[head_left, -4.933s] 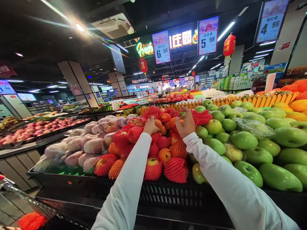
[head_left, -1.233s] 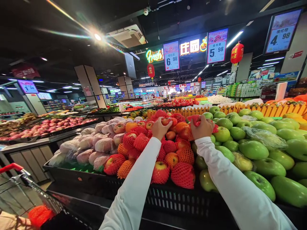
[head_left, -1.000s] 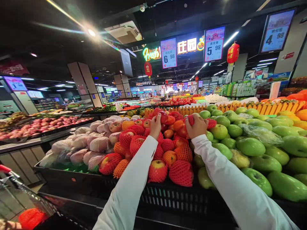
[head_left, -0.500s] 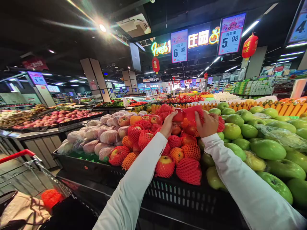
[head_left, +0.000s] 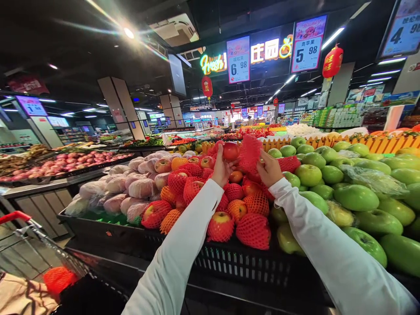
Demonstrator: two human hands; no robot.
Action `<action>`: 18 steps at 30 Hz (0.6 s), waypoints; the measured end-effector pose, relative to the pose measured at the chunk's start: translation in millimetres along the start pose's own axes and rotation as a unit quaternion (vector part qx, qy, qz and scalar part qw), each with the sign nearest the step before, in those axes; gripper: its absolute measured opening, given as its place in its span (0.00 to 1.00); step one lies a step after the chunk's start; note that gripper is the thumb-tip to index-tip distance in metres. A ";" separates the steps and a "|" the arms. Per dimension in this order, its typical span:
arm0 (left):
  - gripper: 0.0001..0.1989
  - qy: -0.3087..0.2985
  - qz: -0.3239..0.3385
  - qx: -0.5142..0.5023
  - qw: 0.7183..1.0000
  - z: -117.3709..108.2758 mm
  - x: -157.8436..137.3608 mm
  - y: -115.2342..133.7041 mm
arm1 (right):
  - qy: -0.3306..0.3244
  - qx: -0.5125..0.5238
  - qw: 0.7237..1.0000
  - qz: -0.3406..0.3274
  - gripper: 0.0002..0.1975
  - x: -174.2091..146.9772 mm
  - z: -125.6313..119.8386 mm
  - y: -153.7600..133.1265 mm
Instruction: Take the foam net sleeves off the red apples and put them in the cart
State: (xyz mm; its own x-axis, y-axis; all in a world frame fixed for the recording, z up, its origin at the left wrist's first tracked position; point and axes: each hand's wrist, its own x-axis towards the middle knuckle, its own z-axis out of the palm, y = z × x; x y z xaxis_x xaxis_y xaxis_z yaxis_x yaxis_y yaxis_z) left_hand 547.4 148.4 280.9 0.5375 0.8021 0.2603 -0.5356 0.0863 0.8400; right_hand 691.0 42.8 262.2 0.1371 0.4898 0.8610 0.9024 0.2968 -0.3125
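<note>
My left hand holds a bare red apple above the heaped fruit, the thumb standing up along its left side. To the right of it, my right hand pinches a red foam net sleeve, which stands upright and looks flattened. The apple and the sleeve are apart. Below both hands lie several red apples in red and orange foam nets, in a black crate. My forearms in white sleeves cover part of the pile.
Green apples fill the right side, some under clear plastic. Wrapped pink fruit lies to the left. A shopping cart with a red handle stands at lower left. Price signs hang overhead, and a low orange fence runs behind.
The view has shifted slightly to the right. The foam sleeve now stands upright and farther from the apple. My left hand has turned, showing more of its palm under the apple.
</note>
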 end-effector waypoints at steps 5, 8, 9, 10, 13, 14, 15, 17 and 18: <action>0.38 -0.032 0.004 0.052 0.998 2.8 -4.1 -3.6 | -0.045 0.020 0.998 0.040 0.40 -2.5 3.4 -4.6; 0.34 -0.055 0.008 0.055 0.997 5.0 -6.0 -5.1 | -0.060 0.027 0.998 0.025 0.42 -3.2 6.1 -2.8; 0.33 -0.059 0.013 0.054 0.997 5.6 -6.3 -5.2 | -0.060 0.022 0.998 0.017 0.42 -3.1 6.8 -1.6; 0.33 -0.061 0.020 0.051 0.997 6.1 -6.3 -5.1 | -0.060 0.015 0.998 0.008 0.42 -2.8 7.4 -0.3; 0.33 -0.053 0.041 0.045 0.997 6.7 -6.4 -3.3 | -0.059 -0.009 0.998 -0.002 0.42 -2.3 8.3 2.3; 0.33 -0.047 0.042 0.048 0.997 6.7 -6.7 -2.3 | -0.061 -0.015 0.998 0.003 0.42 -2.3 8.3 2.5; 0.34 -0.042 0.039 0.053 0.997 6.4 -7.2 -1.2 | -0.063 -0.022 0.998 0.011 0.42 -2.3 8.2 2.3; 0.35 -0.042 0.025 0.064 0.997 5.9 -8.9 0.9 | -0.067 -0.036 0.997 0.026 0.41 -2.4 7.5 1.3; 0.36 -0.048 0.017 0.069 0.996 5.8 -9.9 1.8 | -0.067 -0.041 0.996 0.031 0.41 -2.4 6.8 0.5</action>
State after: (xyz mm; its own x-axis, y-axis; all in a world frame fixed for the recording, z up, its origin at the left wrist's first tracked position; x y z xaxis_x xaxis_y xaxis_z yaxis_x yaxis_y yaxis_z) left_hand 544.9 137.2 282.6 0.5838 0.7429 0.3276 -0.4626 -0.0272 0.8862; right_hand 688.4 47.4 257.3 0.1423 0.6124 0.7776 0.9247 0.1979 -0.3251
